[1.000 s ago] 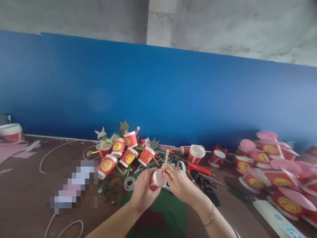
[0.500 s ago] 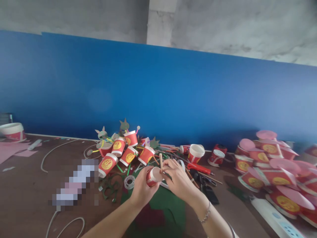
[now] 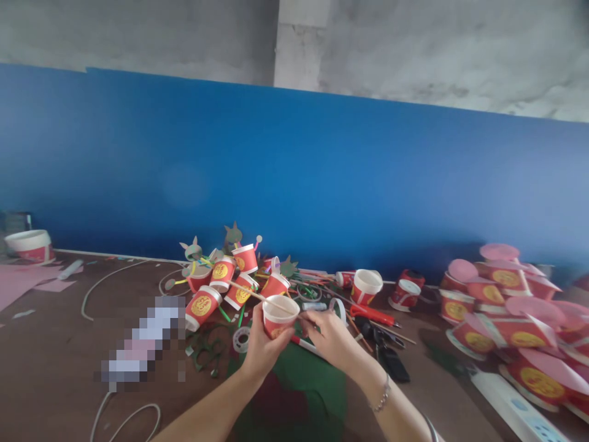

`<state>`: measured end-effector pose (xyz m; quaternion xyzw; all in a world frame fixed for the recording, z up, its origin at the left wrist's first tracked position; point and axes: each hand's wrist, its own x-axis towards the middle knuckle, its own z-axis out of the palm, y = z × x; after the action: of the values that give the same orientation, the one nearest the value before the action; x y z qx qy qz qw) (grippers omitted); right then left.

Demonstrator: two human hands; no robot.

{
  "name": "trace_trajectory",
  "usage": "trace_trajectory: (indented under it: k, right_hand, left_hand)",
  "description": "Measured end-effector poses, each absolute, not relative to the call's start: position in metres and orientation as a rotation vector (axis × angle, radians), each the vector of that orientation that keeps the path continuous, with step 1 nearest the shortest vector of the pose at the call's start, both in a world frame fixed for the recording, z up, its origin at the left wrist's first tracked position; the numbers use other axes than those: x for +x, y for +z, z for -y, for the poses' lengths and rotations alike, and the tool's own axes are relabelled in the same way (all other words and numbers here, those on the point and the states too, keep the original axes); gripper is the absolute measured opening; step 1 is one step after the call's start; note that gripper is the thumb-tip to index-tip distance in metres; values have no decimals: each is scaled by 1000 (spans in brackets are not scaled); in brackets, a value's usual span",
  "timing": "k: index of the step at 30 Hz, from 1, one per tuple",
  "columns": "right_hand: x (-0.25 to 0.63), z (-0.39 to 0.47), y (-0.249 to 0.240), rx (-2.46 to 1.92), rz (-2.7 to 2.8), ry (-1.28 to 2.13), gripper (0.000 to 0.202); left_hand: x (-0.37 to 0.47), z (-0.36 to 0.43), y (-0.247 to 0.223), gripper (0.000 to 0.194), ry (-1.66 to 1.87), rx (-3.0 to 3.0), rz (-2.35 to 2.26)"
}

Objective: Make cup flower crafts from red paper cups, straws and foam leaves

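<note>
A red-and-white paper cup (image 3: 278,320) is wrapped in my left hand (image 3: 263,347), its mouth turned up and towards me. A thin wooden stick (image 3: 251,291) lies across the cup's mouth, one end reaching out past the rim to the upper left and the other running down inside. My right hand (image 3: 324,334) is at the cup's right side with thumb and fingers pinched together. What those fingertips hold, if anything, is hidden. Below both hands lie sheets of green paper (image 3: 317,393) and dark red paper (image 3: 280,399).
Decorated red cups (image 3: 202,307) with paper animal heads pile up behind on the left. A white tape roll (image 3: 241,339), a red-handled tool (image 3: 375,314) and black scissors (image 3: 386,334) lie nearby. Cups with pink discs (image 3: 529,337) and a power strip (image 3: 515,405) are at right.
The cup has turned from showing its base to showing its open mouth. The stick, upright at my right fingers before, now slants out of the cup to the left.
</note>
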<state>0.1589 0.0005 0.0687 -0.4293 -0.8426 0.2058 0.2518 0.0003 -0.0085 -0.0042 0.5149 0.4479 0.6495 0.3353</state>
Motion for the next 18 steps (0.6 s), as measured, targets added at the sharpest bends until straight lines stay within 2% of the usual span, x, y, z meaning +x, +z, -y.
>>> trace_trajectory:
  k: [3,7,11,14,18]
  right_hand:
    - [157,2,69,-1217,2339,459,26]
    - [158,7,72,-1251,2424,508,29]
    - [166,10,79,-1231,2430,882,36]
    - [183,9,88,-1269,2379,1255,30]
    - [208,8,101,-1367,2440,1419,23]
  left_hand:
    - [2,9,-7,62,1720,1324,-1216]
    - [4,11,-6,55,1735,1325,-1337]
    - [4,13,-1,51,1778,1317,-1354]
    - [3,11,3,47,1841,1210,-1370]
    - [-2,7,8,45,1914,1085,-1439]
